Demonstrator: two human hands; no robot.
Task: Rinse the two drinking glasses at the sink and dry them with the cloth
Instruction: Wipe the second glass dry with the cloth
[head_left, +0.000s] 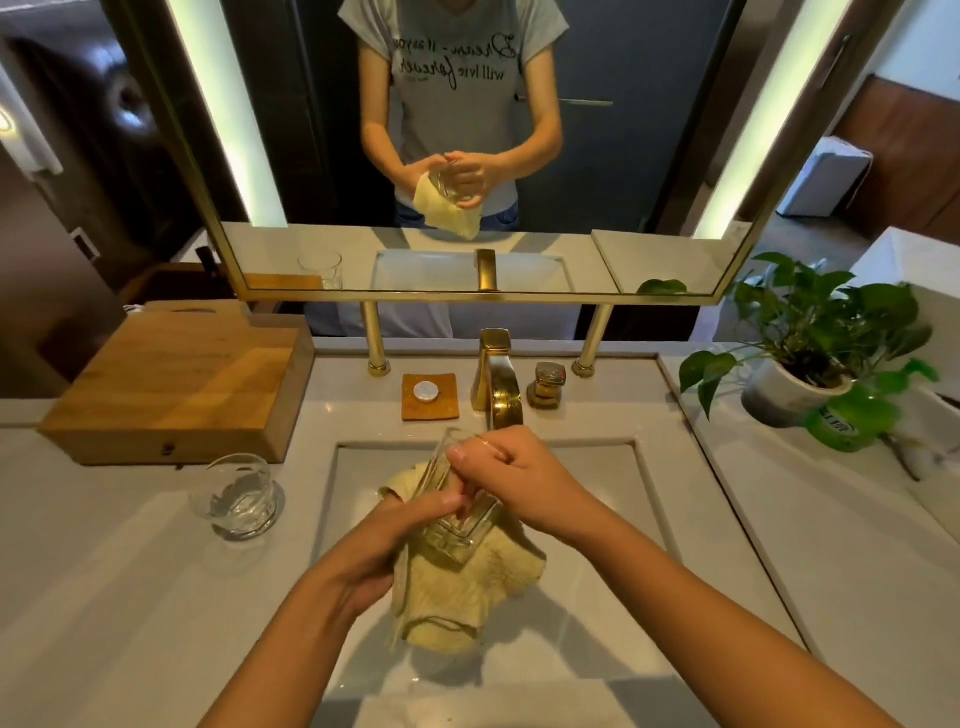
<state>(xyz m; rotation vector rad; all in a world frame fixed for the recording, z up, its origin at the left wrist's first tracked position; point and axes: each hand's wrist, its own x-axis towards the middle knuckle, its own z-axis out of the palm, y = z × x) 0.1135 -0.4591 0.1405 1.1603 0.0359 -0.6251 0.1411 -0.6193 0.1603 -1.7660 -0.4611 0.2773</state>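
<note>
Over the sink basin (613, 499) I hold a clear square drinking glass (453, 530) tilted on its side. My left hand (395, 540) cups a pale yellow cloth (467, 592) under and around the glass. My right hand (514, 483) grips the glass from above, its fingers curled over the rim. The cloth hangs down below both hands. A second glass (240, 496), round and clear, stands upright on the counter to the left of the basin, apart from both hands.
A gold faucet (497, 382) and its knob (547, 385) stand behind the basin, beside a small wooden soap dish (430, 397). A wooden box (176, 384) sits at the back left. A potted plant (810, 358) stands at the right. The mirror (467, 145) hangs above.
</note>
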